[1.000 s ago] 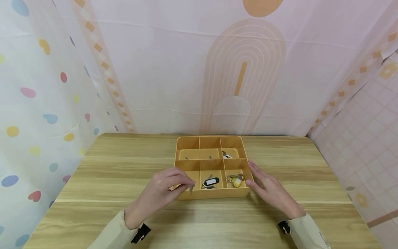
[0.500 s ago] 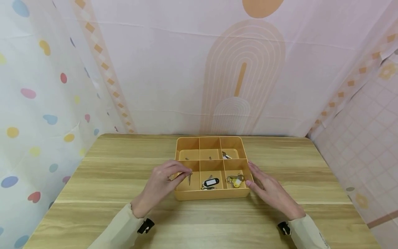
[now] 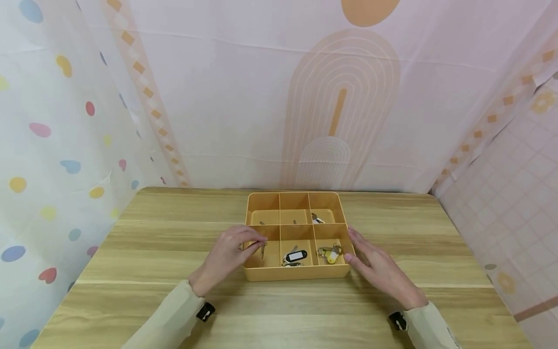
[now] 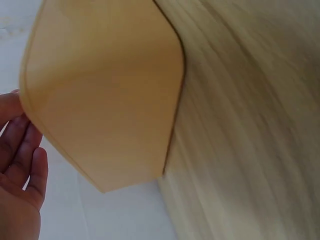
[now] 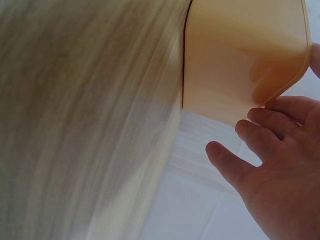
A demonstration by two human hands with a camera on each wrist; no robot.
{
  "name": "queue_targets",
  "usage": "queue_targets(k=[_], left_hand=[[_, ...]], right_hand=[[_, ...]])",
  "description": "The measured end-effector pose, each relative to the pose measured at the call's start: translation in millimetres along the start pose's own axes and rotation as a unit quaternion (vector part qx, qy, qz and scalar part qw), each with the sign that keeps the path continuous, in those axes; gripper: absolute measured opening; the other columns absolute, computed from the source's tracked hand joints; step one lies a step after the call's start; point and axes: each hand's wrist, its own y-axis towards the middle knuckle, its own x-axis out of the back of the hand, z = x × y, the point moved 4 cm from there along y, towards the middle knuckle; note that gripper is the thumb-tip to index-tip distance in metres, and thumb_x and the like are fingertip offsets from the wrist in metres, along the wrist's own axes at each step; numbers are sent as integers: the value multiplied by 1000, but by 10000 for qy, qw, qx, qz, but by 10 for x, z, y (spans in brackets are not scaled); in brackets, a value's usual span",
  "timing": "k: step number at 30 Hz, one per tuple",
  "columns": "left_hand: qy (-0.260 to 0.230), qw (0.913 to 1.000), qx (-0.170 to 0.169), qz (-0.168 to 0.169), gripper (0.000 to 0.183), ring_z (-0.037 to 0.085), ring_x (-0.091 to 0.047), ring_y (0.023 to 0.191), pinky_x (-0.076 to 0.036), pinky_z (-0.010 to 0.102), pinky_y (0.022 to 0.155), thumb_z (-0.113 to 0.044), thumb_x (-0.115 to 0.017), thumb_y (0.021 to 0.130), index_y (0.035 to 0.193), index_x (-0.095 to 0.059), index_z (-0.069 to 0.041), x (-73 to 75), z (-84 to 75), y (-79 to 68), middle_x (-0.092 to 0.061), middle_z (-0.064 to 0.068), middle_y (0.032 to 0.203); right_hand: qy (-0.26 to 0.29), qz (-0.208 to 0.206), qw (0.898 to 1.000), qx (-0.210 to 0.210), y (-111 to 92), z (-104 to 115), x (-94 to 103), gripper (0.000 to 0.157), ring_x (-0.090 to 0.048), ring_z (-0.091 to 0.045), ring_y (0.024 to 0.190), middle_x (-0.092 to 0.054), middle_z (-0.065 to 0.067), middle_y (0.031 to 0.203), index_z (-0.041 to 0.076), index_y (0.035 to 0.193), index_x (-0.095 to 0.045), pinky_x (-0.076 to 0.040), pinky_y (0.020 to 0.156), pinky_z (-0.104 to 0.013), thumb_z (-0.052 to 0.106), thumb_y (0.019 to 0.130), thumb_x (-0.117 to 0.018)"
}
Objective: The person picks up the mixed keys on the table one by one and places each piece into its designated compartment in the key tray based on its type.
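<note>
A yellow-orange box (image 3: 296,274) with several compartments stands on the wooden table. My left hand (image 3: 231,249) pinches a small metal key (image 3: 263,249) between thumb and fingertips over its front left compartment. In the left wrist view, the hand's other fingers (image 4: 25,150) are loosely bent beside the box's rim. My right hand (image 3: 383,271) rests at the right wall, thumb over the rim near the front corner. Its fingers (image 5: 262,132) are spread in the right wrist view. The front middle compartment holds a black key tag (image 3: 297,255) with keys; the front right one, a yellow key tag (image 3: 333,254) with keys.
A white-tagged key (image 3: 318,218) lies in the back right compartment. Small metal pieces show in the other two back compartments, partly hidden by the divider. Behind the table (image 3: 174,237) hangs a patterned curtain (image 3: 231,97), with more cloth at both sides.
My left hand has moved back and slightly left, bringing the key from the front rim to over the front left compartment. The right hand has stayed at the box's right wall.
</note>
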Motion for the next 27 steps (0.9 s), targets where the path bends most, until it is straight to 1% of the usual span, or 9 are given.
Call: queue_targets(k=[5,10,14,22,25,27], left_hand=[[111,9998,-29,159,20,10,-65,85,-52,35,81,-4,-82,75,93,-76,-11,-68,79,-30,-72,-7,90],[174,9993,-152,293,20,10,-66,84,-51,34,80,-4,-82,74,91,-76,-11,-107,102,-34,-73,-5,90],[282,9988,-234,331,21,11,-66,83,-51,33,78,-4,-83,73,90,-76,-11,-129,107,-36,-73,-4,90],[505,9976,-176,431,21,12,-66,84,-51,32,77,-4,-83,73,90,-76,-12,-146,113,-30,-73,-5,89],[577,9972,-174,437,22,14,-66,86,-51,35,79,-4,-83,73,92,-75,-11,-152,114,-28,-73,-3,92],[577,9973,-167,431,23,16,-66,91,-51,37,83,-5,-82,75,96,-74,-9,-152,114,-33,-72,0,96]], right_hand=[[11,15,9999,-107,-10,4,6,65,-26,-25,141,-19,2,158,13,154,-24,-27,111,-50,42,101,-48],[10,5,10000,-98,-11,13,6,65,-26,-25,141,-19,2,158,13,154,-24,-27,111,-50,41,101,-48],[10,-13,9999,-99,-11,14,4,65,-27,-26,140,-19,1,158,13,154,-24,-27,111,-51,41,101,-48],[23,-16,10000,-75,-7,12,1,65,-27,-28,140,-19,0,158,14,155,-24,-26,110,-52,40,101,-49],[22,-19,10000,-70,-6,11,0,64,-27,-28,140,-19,0,158,13,155,-24,-27,111,-52,40,101,-49],[32,-9,10000,-79,-6,11,1,65,-27,-27,140,-19,0,158,13,154,-24,-26,111,-51,40,101,-48]])
